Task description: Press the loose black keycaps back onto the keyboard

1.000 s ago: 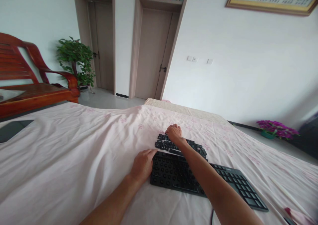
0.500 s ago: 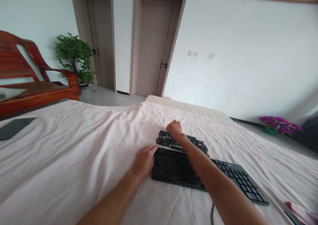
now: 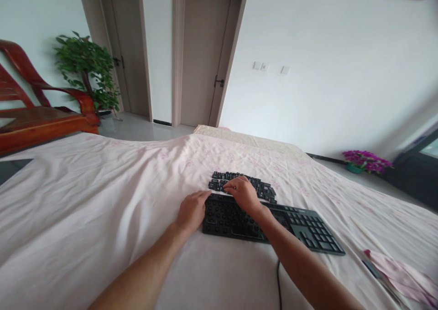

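A black keyboard lies on the patterned bedsheet, its left and middle part bare of keycaps and its right part still with keys. My left hand holds the keyboard's upper left corner, fingers together along the edge. Just beyond the keyboard, loose black keycaps lie in rows on the sheet. My right hand is over the near rows of keycaps and the keyboard's top edge, fingertips pinched together. Whatever is between those fingertips is too small to make out. My right forearm covers part of the keyboard.
A black cable runs from below the keyboard toward me. At the right lie a pink cloth and a dark thin tool. A dark flat object rests at the left edge, near a wooden chair.
My right hand has drawn back from the far keycap rows toward the keyboard's top edge. My left hand stays at the corner. The camera view has shifted somewhat.
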Demonstrator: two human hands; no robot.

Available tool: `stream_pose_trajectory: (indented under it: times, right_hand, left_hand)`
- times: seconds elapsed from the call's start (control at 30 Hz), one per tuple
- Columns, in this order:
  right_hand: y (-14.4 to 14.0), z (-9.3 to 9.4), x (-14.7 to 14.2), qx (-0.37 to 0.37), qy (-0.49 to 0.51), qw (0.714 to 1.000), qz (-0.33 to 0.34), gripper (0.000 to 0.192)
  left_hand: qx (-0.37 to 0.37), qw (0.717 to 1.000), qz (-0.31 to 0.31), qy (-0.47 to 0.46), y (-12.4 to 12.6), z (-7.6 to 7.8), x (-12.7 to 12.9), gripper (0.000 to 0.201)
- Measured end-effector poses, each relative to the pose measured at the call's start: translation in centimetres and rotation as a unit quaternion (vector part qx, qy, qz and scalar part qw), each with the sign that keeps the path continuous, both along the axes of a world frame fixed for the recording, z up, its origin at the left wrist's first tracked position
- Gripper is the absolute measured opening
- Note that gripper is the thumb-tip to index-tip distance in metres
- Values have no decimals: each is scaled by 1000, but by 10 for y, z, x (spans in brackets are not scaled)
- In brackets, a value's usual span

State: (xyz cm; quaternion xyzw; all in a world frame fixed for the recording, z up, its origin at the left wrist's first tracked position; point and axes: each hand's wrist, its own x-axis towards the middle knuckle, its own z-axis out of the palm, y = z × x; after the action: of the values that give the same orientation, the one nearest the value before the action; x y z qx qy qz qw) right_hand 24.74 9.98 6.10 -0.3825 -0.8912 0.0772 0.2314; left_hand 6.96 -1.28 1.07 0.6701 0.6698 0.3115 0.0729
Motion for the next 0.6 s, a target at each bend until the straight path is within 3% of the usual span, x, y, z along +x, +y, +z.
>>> stream_pose_trajectory:
  times: [0.2, 0.6]
  right_hand:
    - [-17, -11, 6, 9, 21, 1000, 8, 15]
    - [-21, -15, 10, 29, -18, 999, -7, 14]
  left_hand:
    - [18, 1000, -3, 9, -1, -1, 0, 52]
    - [18, 1000, -1, 11, 0, -3, -1, 52]
